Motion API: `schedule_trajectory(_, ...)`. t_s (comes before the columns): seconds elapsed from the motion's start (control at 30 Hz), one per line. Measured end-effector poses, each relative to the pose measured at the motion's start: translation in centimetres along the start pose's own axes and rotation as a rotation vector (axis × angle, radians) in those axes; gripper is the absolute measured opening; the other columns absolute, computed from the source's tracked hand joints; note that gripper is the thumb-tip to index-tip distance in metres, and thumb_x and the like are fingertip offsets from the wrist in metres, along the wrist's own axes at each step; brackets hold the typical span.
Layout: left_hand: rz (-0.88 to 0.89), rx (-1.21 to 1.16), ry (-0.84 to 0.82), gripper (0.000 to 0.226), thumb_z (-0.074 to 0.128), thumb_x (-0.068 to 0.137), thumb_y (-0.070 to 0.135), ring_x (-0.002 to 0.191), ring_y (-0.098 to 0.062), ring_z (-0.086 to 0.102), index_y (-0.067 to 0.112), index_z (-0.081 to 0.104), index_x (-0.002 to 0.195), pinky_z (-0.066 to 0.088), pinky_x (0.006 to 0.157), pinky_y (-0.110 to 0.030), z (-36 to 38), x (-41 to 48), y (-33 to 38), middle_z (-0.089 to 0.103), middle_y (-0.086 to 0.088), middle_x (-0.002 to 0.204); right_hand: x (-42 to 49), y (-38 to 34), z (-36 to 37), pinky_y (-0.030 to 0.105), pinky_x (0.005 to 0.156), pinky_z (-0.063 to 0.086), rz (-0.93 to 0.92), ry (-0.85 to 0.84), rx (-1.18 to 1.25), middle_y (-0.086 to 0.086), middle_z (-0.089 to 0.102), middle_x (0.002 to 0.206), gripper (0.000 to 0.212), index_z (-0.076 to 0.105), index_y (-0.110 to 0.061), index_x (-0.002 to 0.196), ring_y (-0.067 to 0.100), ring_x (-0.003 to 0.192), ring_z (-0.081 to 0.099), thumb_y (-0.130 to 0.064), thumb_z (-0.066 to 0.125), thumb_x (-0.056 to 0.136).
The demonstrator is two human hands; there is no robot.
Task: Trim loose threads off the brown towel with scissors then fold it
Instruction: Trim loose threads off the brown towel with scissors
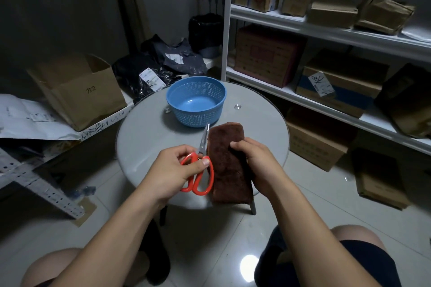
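The brown towel (227,165) lies folded into a long strip on the round glass table (149,133), its near end hanging over the table's front edge. My right hand (256,158) grips the towel's right edge, thumb on top. My left hand (172,168) holds the scissors (200,165) by their orange-red handles. The blades are closed and point away from me, lying along the towel's left edge.
A blue perforated plastic basket (196,100) stands on the table just beyond the towel. White shelves with cardboard boxes (335,91) run along the right. An open carton (79,91) and black bags (149,70) sit on the left. My knees are below the table.
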State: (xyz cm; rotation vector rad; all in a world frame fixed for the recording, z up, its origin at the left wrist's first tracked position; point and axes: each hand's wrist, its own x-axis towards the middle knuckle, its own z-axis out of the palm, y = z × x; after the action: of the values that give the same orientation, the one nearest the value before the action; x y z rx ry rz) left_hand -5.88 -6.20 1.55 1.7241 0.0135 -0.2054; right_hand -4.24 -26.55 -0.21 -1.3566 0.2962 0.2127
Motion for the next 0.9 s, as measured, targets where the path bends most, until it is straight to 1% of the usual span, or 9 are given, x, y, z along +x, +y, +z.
schedule_trajectory(0.1,-0.006,-0.017,-0.065,0.008,0.080,0.080,0.008,0.058,-0.006,0.062,0.007,0.074,0.084,0.050,0.055,-0.017,0.0,-1.0,0.3,0.068,-0.001,0.066,-1.1,-0.2,0.7,0.053,0.104,0.053,0.042,-0.115,0.074,0.029,0.071,0.121,0.053,0.066,0.005,0.119,0.043,0.112,0.070,-0.028,0.072,0.078)
schedule_trajectory(0.13,-0.028,-0.024,-0.078,0.008,0.080,0.080,0.008,0.057,-0.006,0.062,0.006,0.074,0.085,0.050,0.053,-0.018,0.0,-1.3,0.4,0.068,-0.001,0.065,-1.4,-0.3,0.8,0.053,0.108,0.050,0.055,-0.159,0.111,0.031,0.068,0.126,0.059,0.064,0.004,0.125,0.045,0.115,0.067,-0.028,0.069,0.076)
schedule_trajectory(0.3,-0.093,-0.058,-0.085,0.008,0.078,0.081,0.005,0.047,-0.006,0.056,0.003,0.071,0.086,0.044,0.045,-0.016,0.0,-2.2,0.6,0.062,0.002,0.057,-2.4,-0.6,-0.9,0.050,0.098,0.039,0.100,-0.339,0.308,0.035,0.047,0.132,0.080,0.050,0.008,0.141,0.042,0.109,0.046,-0.009,0.053,0.063)
schedule_trajectory(0.4,-0.144,-0.092,-0.083,0.009,0.078,0.080,0.006,0.055,-0.015,0.057,0.007,0.069,0.079,0.048,0.055,-0.024,-0.2,-2.5,0.5,0.062,-0.004,0.061,-3.3,-0.3,-1.0,0.048,0.097,0.043,0.075,-0.424,0.224,0.032,0.050,0.129,0.070,0.052,0.002,0.143,0.041,0.110,0.052,0.005,0.049,0.073)
schedule_trajectory(0.47,-0.168,-0.109,-0.108,0.014,0.082,0.077,0.008,0.056,-0.019,0.054,0.008,0.068,0.075,0.045,0.059,-0.028,-0.1,-2.8,0.6,0.059,-0.009,0.064,-3.8,0.2,-0.7,0.055,0.107,0.035,0.045,-0.470,0.186,0.029,0.056,0.132,0.065,0.050,0.001,0.145,0.042,0.120,0.050,0.009,0.057,0.080)
schedule_trajectory(0.57,-0.149,-0.059,-0.120,0.018,0.081,0.065,0.010,0.054,-0.020,0.050,0.007,0.064,0.068,0.040,0.054,-0.025,0.4,-3.1,0.3,0.056,-0.013,0.064,-4.5,0.6,0.6,0.060,0.111,0.035,0.011,-0.436,0.071,0.022,0.069,0.120,0.056,0.063,0.003,0.131,0.039,0.114,0.060,-0.006,0.079,0.078)
schedule_trajectory(0.67,-0.126,-0.013,-0.116,0.018,0.080,0.066,0.005,0.056,-0.023,0.053,-0.003,0.067,0.076,0.043,0.053,-0.028,0.6,-3.4,0.0,0.059,-0.016,0.064,-5.0,0.9,2.0,0.062,0.093,0.039,0.022,-0.330,0.015,0.030,0.064,0.109,0.073,0.068,0.009,0.110,0.045,0.102,0.051,-0.032,0.098,0.057)
schedule_trajectory(0.77,-0.140,0.009,-0.145,0.015,0.081,0.072,0.005,0.051,-0.019,0.057,0.000,0.068,0.079,0.046,0.051,-0.026,0.6,-3.7,-0.2,0.062,-0.013,0.063,-4.7,1.7,2.4,0.054,0.087,0.032,0.029,-0.264,0.055,0.032,0.057,0.105,0.086,0.063,0.017,0.108,0.044,0.100,0.043,-0.035,0.099,0.049)
schedule_trajectory(0.9,-0.167,0.027,-0.251,0.013,0.075,0.075,0.002,0.052,-0.018,0.054,0.006,0.064,0.080,0.043,0.051,-0.026,0.5,-4.1,0.0,0.057,-0.013,0.065,-4.1,2.0,2.4,0.056,0.085,0.038,0.052,-0.205,0.114,0.042,0.062,0.115,0.096,0.062,0.019,0.114,0.044,0.098,0.050,-0.030,0.100,0.040)
